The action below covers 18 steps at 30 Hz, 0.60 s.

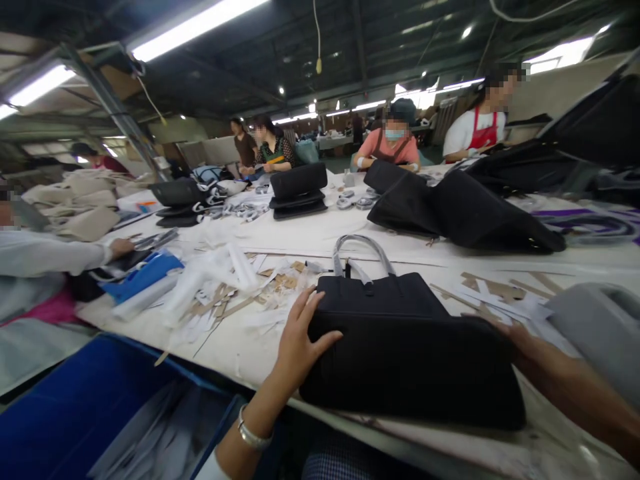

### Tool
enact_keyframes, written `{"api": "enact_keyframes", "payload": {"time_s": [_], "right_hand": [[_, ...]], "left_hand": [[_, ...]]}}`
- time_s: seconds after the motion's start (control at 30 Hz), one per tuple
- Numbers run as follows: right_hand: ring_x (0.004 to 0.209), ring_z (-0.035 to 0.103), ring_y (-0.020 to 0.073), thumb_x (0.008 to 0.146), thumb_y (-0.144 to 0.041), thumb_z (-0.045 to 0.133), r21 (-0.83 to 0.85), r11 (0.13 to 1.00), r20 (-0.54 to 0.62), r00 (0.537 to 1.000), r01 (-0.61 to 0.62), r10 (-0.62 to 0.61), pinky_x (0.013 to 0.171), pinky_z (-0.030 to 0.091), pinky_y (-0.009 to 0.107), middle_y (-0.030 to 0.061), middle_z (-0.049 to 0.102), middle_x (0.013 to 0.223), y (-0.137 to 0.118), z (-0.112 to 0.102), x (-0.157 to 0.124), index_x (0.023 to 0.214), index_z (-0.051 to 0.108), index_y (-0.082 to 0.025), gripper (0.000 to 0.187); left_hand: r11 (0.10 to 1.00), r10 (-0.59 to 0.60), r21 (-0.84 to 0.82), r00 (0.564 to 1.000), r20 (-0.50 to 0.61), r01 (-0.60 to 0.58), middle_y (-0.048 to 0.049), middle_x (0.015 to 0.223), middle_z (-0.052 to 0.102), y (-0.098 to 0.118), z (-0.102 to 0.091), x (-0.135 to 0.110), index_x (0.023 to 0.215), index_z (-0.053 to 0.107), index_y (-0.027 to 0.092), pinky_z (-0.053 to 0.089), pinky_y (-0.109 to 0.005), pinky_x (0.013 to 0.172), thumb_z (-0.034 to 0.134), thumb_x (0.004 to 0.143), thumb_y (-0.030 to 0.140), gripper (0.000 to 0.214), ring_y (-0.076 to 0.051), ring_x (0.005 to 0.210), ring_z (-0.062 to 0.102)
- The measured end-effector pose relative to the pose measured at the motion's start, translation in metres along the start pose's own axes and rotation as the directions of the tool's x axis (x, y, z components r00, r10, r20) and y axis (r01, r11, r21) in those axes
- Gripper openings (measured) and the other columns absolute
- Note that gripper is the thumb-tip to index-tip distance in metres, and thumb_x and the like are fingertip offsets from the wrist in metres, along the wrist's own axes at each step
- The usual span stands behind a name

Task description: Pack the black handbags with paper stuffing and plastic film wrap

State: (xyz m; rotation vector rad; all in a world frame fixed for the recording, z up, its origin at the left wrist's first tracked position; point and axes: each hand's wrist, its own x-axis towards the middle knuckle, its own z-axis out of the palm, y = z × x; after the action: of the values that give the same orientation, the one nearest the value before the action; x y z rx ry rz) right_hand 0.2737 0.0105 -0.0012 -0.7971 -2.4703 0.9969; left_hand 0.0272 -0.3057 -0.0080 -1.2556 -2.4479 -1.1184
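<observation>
A black handbag point(415, 367) lies at the front edge of the white table, its broad base side facing me. Two handles point(367, 243) in clear wrapping rise from its far side. My left hand point(305, 333) grips the bag's left end, thumb on the near face and fingers along the side. At the bag's right end is my right hand point(520, 340), closed around the upper corner, with its fingertips partly hidden behind the bag.
Paper and card scraps point(280, 280) litter the table point(340, 230) beyond the bag. A grey rounded object point(600, 333) stands at right. Black bag pieces point(300, 190) are stacked farther back. A blue bin point(100, 407) sits below left. Several people work around; one sleeve point(55, 250) reaches in at left.
</observation>
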Motion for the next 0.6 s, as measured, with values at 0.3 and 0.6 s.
{"api": "enact_keyframes", "payload": {"time_s": [0.3,0.6], "right_hand": [[0.130,0.049,0.0383,0.080,-0.074,0.041,-0.140,0.984,-0.162,0.983,-0.113,0.090,0.106,0.043,0.054,0.0078,0.053,0.142,0.005,0.044,-0.014,0.138,0.046,-0.034,0.071],[0.117,0.059,0.0385,0.085,-0.070,0.037,-0.177,0.977,-0.226,0.971,-0.120,0.078,0.099,0.049,0.051,0.0109,0.057,0.136,0.001,0.060,-0.017,0.132,0.049,-0.027,0.065]], "left_hand": [[0.950,-0.249,0.166,0.963,-0.101,0.263,-0.0147,0.134,0.059,-0.009,0.014,-0.040,0.141,0.041,0.019,0.045,-0.053,0.103,0.065,0.084,0.049,0.069,-0.032,0.122,0.056],[0.939,-0.344,-0.065,0.926,-0.154,0.338,-0.0105,0.133,0.060,-0.012,0.020,-0.039,0.136,0.047,0.025,0.055,-0.043,0.093,0.066,0.086,0.042,0.057,-0.025,0.111,0.064]]}}
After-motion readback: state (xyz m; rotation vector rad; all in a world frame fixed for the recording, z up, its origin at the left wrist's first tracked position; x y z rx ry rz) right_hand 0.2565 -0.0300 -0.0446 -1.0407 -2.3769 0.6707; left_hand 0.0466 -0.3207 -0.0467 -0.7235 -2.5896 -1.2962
